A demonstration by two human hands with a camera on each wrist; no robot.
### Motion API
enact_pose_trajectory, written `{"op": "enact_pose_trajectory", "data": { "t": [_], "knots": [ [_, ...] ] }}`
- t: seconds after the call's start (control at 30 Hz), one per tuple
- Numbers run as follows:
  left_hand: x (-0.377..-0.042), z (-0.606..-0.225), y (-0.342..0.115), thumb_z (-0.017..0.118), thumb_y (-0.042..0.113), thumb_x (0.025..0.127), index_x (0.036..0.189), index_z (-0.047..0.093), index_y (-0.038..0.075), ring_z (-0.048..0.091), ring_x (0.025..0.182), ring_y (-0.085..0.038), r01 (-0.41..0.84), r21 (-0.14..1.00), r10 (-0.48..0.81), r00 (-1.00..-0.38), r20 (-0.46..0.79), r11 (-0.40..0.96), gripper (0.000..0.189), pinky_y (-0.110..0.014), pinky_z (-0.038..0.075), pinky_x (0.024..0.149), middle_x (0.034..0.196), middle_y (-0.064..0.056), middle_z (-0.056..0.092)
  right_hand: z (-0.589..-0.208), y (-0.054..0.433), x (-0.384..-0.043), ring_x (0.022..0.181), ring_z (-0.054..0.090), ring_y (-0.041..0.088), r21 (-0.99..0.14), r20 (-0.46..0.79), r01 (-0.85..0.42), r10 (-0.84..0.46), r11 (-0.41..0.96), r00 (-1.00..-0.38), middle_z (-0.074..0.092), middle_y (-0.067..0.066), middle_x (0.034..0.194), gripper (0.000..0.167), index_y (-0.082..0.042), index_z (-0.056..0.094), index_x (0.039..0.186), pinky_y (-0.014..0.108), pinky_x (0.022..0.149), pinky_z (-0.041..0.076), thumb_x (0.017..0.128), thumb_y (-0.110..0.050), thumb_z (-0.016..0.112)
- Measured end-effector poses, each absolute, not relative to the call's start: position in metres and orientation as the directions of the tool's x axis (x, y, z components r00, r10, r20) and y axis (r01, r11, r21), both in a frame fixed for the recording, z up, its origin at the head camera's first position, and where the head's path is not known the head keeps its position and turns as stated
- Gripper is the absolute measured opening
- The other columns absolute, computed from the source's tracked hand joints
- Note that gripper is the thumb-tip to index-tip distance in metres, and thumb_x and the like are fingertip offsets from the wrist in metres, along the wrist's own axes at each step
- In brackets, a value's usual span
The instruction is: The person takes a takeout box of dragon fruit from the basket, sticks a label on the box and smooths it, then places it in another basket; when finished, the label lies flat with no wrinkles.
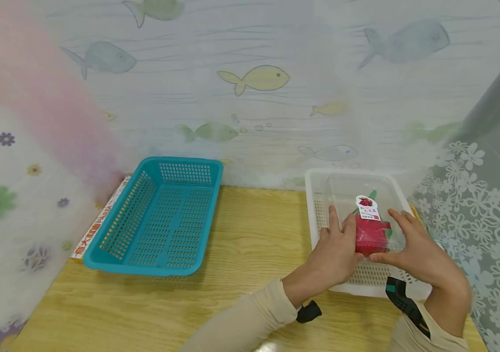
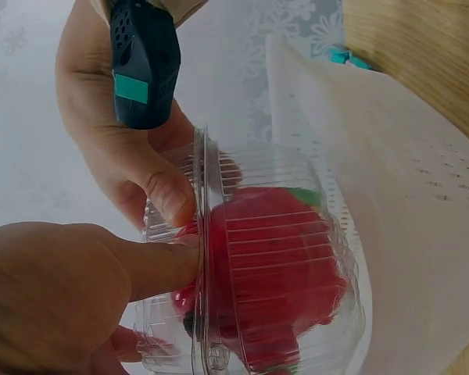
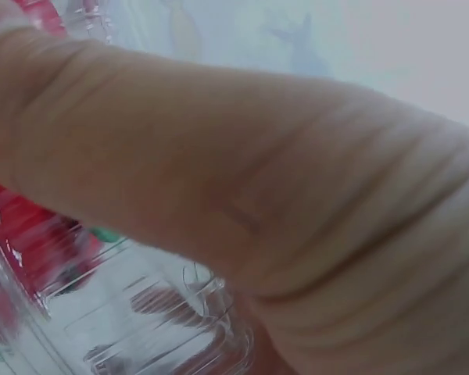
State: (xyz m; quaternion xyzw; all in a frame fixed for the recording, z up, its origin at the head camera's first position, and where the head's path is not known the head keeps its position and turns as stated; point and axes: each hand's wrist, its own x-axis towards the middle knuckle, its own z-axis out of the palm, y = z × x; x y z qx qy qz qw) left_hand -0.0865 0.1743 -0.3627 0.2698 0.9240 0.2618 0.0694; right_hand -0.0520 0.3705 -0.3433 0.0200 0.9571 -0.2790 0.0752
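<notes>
A clear plastic clamshell box [image 1: 341, 193] with a white label [image 1: 368, 208] is over the white basket. Through its plastic I see a red item [image 1: 371, 236] with green leaf-like parts; its exact kind is unclear. On the box's left side my left hand [image 1: 330, 255] grips it, fingers spread over the lid and thumb at the near edge. My right hand [image 1: 423, 255] holds the opposite side, its thumb close to the left one. Both thumbs meet the box's rim in the left wrist view. A finger fills most of the right wrist view, hiding much of the box.
The white perforated basket [image 1: 313, 208] stands on the right of the wooden table [image 1: 254, 244]. A teal perforated basket [image 1: 144, 270] sits at the left, beside a printed box edge [image 1: 96, 230]. Behind is a fish-patterned curtain [image 1: 259, 132]; lacy white flowers cover the right side.
</notes>
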Motion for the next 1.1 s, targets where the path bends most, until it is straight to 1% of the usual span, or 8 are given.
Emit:
{"op": "enact_pose_trajectory", "data": {
  "t": [0.17,0.23,0.37,0.47,0.67,0.83,1.0,1.1],
  "knots": [
    [-0.090,-0.364,0.176,0.075,0.032,0.093,0.159,0.028,0.015,0.060,0.120,-0.034,0.445,0.526,0.530,-0.848,-0.012,0.725,0.083,-0.031,0.060,0.079,0.170,-0.019,0.011,-0.345,0.371,-0.058,0.140,0.020,0.066,-0.528,-0.175,0.079,-0.017,0.846,-0.984,0.009,0.042,0.161,0.121,0.004,0.006,0.161,0.080,0.094,0.037,0.082,-0.041,0.085],
    [-0.092,-0.366,0.177,0.074,0.033,0.093,0.160,0.027,0.015,0.060,0.120,-0.034,0.438,0.526,0.529,-0.848,-0.028,0.729,0.083,-0.031,0.060,0.081,0.170,-0.019,0.010,-0.346,0.371,-0.059,0.140,0.021,0.066,-0.517,-0.186,0.085,-0.015,0.852,-0.982,0.009,0.043,0.160,0.122,0.004,0.006,0.161,0.080,0.095,0.037,0.082,-0.043,0.085],
    [-0.095,-0.368,0.179,0.073,0.033,0.094,0.161,0.025,0.015,0.059,0.122,-0.034,0.418,0.532,0.526,-0.848,-0.061,0.736,0.084,-0.031,0.060,0.085,0.171,-0.018,0.009,-0.348,0.372,-0.063,0.140,0.018,0.068,-0.495,-0.208,0.102,-0.004,0.863,-0.978,0.005,0.044,0.160,0.124,0.004,0.006,0.161,0.080,0.094,0.038,0.081,-0.047,0.085],
    [-0.097,-0.370,0.180,0.073,0.032,0.094,0.161,0.025,0.015,0.058,0.124,-0.035,0.403,0.540,0.524,-0.848,-0.083,0.739,0.085,-0.033,0.060,0.084,0.171,-0.018,0.008,-0.349,0.373,-0.065,0.140,0.017,0.068,-0.483,-0.217,0.107,-0.001,0.869,-0.976,0.003,0.045,0.160,0.125,0.004,0.006,0.161,0.080,0.094,0.038,0.080,-0.048,0.085],
    [-0.102,-0.374,0.184,0.075,0.031,0.093,0.161,0.025,0.015,0.057,0.124,-0.035,0.385,0.550,0.519,-0.848,-0.106,0.741,0.086,-0.033,0.060,0.083,0.170,-0.019,0.008,-0.349,0.375,-0.069,0.137,0.021,0.070,-0.454,-0.239,0.111,-0.001,0.884,-0.971,0.005,0.046,0.158,0.125,0.005,0.007,0.161,0.079,0.092,0.040,0.079,-0.049,0.085],
    [-0.105,-0.376,0.187,0.076,0.031,0.092,0.160,0.027,0.016,0.059,0.121,-0.034,0.382,0.537,0.513,-0.851,-0.113,0.752,0.085,-0.033,0.059,0.085,0.170,-0.018,0.010,-0.347,0.374,-0.072,0.136,0.022,0.069,-0.435,-0.247,0.105,-0.006,0.894,-0.969,0.009,0.047,0.156,0.123,0.008,0.009,0.159,0.079,0.092,0.040,0.080,-0.046,0.086],
    [-0.107,-0.378,0.190,0.077,0.031,0.091,0.160,0.028,0.017,0.060,0.119,-0.032,0.367,0.529,0.498,-0.858,-0.125,0.765,0.085,-0.033,0.060,0.084,0.170,-0.016,0.011,-0.349,0.376,-0.076,0.136,0.021,0.070,-0.425,-0.260,0.109,-0.006,0.899,-0.966,0.010,0.049,0.155,0.122,0.009,0.009,0.159,0.080,0.093,0.039,0.080,-0.043,0.086],
    [-0.108,-0.379,0.191,0.077,0.030,0.091,0.160,0.028,0.016,0.059,0.121,-0.033,0.356,0.530,0.491,-0.860,-0.136,0.770,0.086,-0.034,0.060,0.083,0.170,-0.016,0.011,-0.351,0.377,-0.077,0.136,0.021,0.070,-0.431,-0.270,0.114,-0.008,0.895,-0.963,0.009,0.049,0.155,0.122,0.010,0.009,0.159,0.080,0.093,0.039,0.079,-0.043,0.086]
  ]
}}
